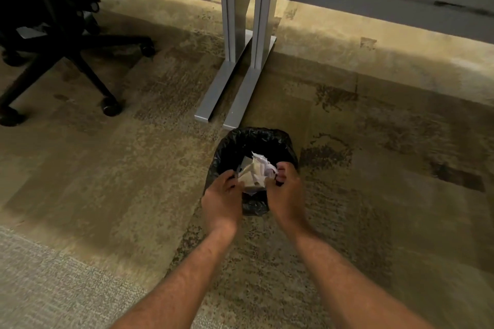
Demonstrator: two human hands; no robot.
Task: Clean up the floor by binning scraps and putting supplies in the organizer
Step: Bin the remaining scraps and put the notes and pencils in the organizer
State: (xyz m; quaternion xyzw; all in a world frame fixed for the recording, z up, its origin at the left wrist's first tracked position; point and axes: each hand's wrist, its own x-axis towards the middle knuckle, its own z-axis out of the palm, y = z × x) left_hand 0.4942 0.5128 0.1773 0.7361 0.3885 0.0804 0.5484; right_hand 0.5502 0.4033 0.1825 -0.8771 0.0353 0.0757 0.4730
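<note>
A small bin (254,139) lined with a black bag stands on the carpet at the middle of the head view. Both my hands reach over its near rim. My left hand (223,199) and my right hand (284,189) hold a bundle of white crumpled paper scraps (256,171) between them, above the bin's opening. The fingers of both hands curl around the bundle's sides. The inside of the bin below the scraps is dark and hidden.
Two grey metal desk legs with flat feet (232,93) stand just behind the bin. A black office chair (61,43) on castors is at the far left. Patterned carpet (387,168) stretches to the right and towards me.
</note>
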